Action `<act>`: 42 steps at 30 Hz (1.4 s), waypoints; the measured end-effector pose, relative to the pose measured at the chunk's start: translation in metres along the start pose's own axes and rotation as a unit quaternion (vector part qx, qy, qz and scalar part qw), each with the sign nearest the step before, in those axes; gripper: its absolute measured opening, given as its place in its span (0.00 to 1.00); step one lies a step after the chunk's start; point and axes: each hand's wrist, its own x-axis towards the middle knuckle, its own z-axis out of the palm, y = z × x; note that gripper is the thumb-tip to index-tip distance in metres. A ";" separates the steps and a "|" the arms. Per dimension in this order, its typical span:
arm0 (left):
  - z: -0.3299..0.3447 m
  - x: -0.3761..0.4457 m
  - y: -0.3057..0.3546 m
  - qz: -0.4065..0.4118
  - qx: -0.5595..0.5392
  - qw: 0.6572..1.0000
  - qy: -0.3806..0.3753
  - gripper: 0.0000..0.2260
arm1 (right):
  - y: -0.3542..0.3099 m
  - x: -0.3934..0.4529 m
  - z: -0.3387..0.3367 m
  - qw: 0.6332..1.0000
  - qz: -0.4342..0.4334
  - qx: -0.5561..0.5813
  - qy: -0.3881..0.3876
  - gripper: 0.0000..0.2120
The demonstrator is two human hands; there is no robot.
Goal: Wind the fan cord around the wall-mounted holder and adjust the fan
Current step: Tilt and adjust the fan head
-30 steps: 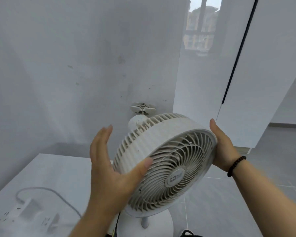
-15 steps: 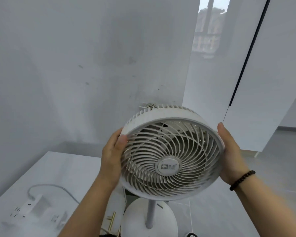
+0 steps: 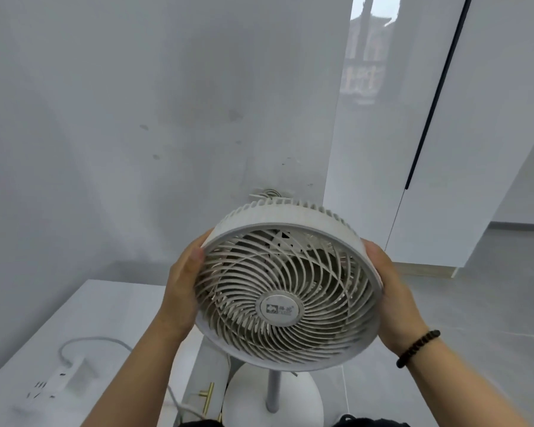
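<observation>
Between the two hands, the white pedestal fan (image 3: 287, 291) has its tilted-up head clasped at the rim, left hand (image 3: 182, 291) curled on one side, right hand (image 3: 392, 300) on the other, with the wall-mounted holder (image 3: 267, 194) and its wound cord peeking just beyond, and a power strip (image 3: 56, 383) on the tabletop (image 3: 105, 306) below the left hand.

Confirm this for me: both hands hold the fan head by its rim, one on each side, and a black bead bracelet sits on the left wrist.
Not quite. In the head view the black bead bracelet is on the right wrist, not the left. The rest stands: the left hand and right hand hold the fan head by its rim, one on each side.
</observation>
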 end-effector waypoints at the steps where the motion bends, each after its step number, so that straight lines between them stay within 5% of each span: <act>1: -0.004 -0.002 0.005 0.011 0.012 1.000 0.006 0.41 | -0.003 0.000 0.004 1.000 -0.008 -0.018 -0.005 0.26; 8: -0.009 -0.024 0.041 0.010 0.123 0.992 0.021 0.21 | -0.004 -0.010 0.020 0.991 -0.034 -0.125 0.042 0.21; 18: 0.019 -0.062 0.067 -0.046 0.248 0.968 0.007 0.33 | -0.024 -0.030 -0.001 0.938 0.014 -0.335 0.087 0.22; 30: 0.052 -0.102 0.102 -0.053 0.334 0.941 -0.016 0.23 | -0.053 -0.064 -0.010 0.930 0.074 -0.355 0.057 0.16; 42: 0.029 -0.109 0.103 -0.097 0.333 0.938 -0.012 0.27 | -0.061 -0.076 -0.010 0.954 0.070 -0.289 -0.033 0.16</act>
